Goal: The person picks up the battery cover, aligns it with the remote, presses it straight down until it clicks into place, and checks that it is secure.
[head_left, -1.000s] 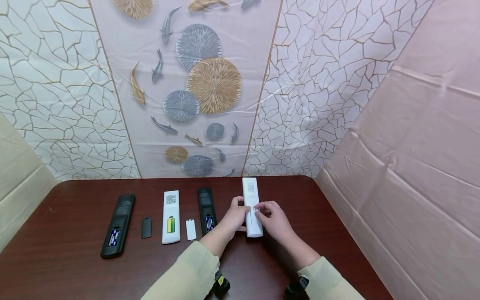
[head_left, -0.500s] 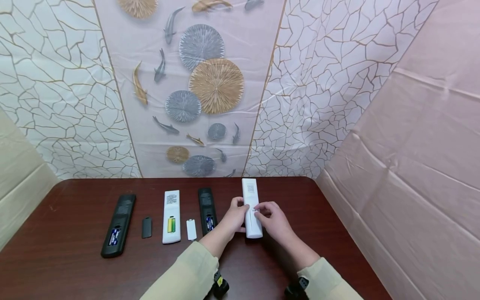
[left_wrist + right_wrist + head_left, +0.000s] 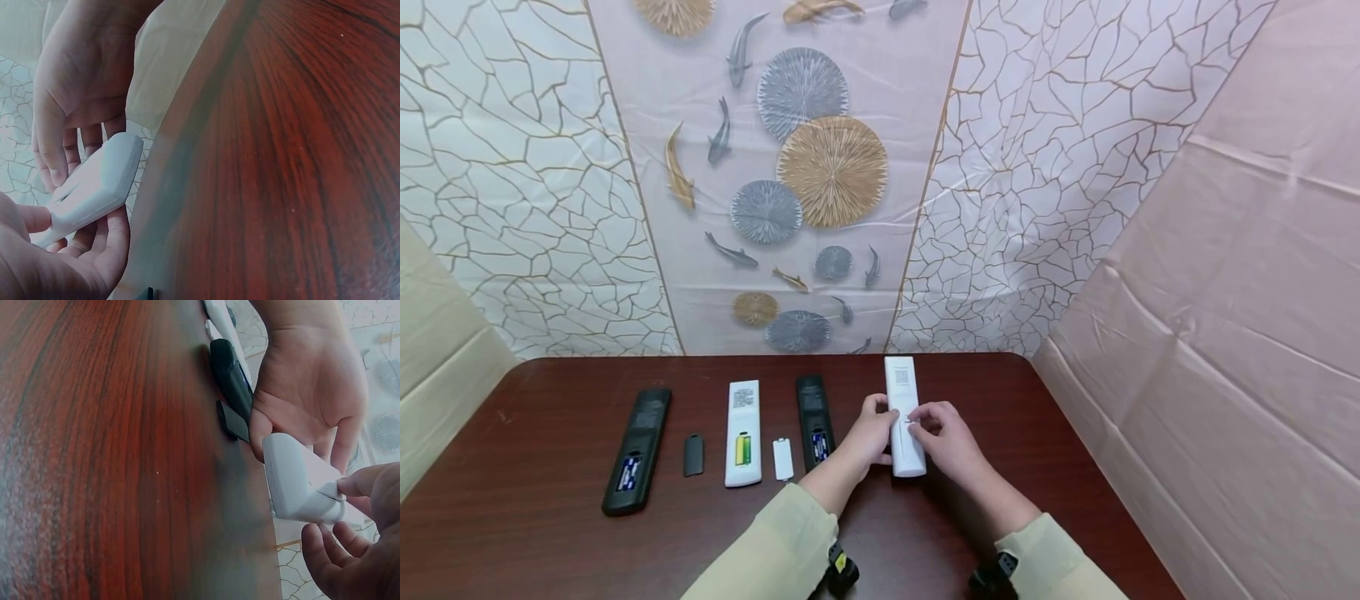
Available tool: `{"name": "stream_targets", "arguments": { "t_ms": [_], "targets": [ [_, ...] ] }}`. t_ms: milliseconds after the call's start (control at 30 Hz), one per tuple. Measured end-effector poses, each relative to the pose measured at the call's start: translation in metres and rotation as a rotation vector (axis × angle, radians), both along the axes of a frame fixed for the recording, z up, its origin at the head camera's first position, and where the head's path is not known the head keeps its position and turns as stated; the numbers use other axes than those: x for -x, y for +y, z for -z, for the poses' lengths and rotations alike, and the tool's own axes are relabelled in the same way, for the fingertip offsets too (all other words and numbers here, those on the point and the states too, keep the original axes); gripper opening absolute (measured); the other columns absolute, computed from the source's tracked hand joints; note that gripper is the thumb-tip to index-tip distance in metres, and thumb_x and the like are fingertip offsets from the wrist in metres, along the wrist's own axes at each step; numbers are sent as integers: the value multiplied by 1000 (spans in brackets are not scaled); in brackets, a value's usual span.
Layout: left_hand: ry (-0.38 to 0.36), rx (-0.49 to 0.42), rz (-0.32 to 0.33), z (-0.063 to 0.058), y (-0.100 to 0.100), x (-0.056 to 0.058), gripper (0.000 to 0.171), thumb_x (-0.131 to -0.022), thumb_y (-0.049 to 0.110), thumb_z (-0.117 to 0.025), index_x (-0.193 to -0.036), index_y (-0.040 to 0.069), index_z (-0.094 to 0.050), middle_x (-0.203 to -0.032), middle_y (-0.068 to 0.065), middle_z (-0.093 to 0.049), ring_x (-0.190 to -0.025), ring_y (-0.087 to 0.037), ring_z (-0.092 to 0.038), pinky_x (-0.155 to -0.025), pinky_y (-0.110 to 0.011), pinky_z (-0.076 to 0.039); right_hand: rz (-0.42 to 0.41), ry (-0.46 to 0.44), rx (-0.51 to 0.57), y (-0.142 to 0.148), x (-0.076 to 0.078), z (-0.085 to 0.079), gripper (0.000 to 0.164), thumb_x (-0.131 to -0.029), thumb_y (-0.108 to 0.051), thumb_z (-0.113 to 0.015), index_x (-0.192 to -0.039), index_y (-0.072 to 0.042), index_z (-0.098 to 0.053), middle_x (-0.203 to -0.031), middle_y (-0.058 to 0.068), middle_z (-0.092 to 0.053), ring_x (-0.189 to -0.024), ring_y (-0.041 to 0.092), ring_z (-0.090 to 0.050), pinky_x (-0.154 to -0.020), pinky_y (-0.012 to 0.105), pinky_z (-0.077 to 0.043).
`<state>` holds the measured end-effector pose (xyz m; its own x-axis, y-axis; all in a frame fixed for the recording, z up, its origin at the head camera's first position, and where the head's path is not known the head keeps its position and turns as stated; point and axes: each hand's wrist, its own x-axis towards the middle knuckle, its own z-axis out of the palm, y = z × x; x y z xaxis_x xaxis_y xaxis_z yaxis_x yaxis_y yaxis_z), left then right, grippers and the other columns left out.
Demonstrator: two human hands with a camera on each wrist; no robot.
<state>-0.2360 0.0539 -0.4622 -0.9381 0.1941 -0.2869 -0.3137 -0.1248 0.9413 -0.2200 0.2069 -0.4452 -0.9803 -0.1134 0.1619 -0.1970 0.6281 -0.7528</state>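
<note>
A white remote control (image 3: 901, 387) lies back side up between both hands, tilted off the table. My left hand (image 3: 868, 435) grips its left edge, thumb on top and fingers underneath, as the left wrist view shows. My right hand (image 3: 951, 437) is on the other edge, thumb and fingers curled at the battery cover (image 3: 299, 487). A narrow dark slit (image 3: 67, 192) shows at the cover's edge, right by the right thumb. Whatever lies inside the compartment is hidden. Close to the left forearm lies a black remote (image 3: 812, 408) with blue batteries showing.
Further left are a white remote (image 3: 742, 417) with green-yellow batteries, a small white cover (image 3: 782, 459), a dark cover (image 3: 693, 455) and another black remote (image 3: 643, 433). Another dark cover (image 3: 231, 420) shows beyond the left hand. The brown table (image 3: 535, 533) ends at a patterned curtain (image 3: 992, 275).
The head view has shifted very slightly. Both hands and the white remote hold nearly the same pose throughout.
</note>
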Motion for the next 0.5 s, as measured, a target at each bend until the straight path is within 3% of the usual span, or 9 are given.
{"name": "stream_targets", "arguments": {
  "t_ms": [500],
  "targets": [
    [-4, 6, 2, 2, 2, 0, 40, -105, 25, -45, -142, 15, -34, -140, -18, -46, -101, -29, -63, -70, -48, -57, 19, -28, -14, 1, 3, 0, 10, -92, -9, -70, -102, -11, -67, -107, 8, -56, -94, 23, -62, -82, 38, -53]
  ]
}}
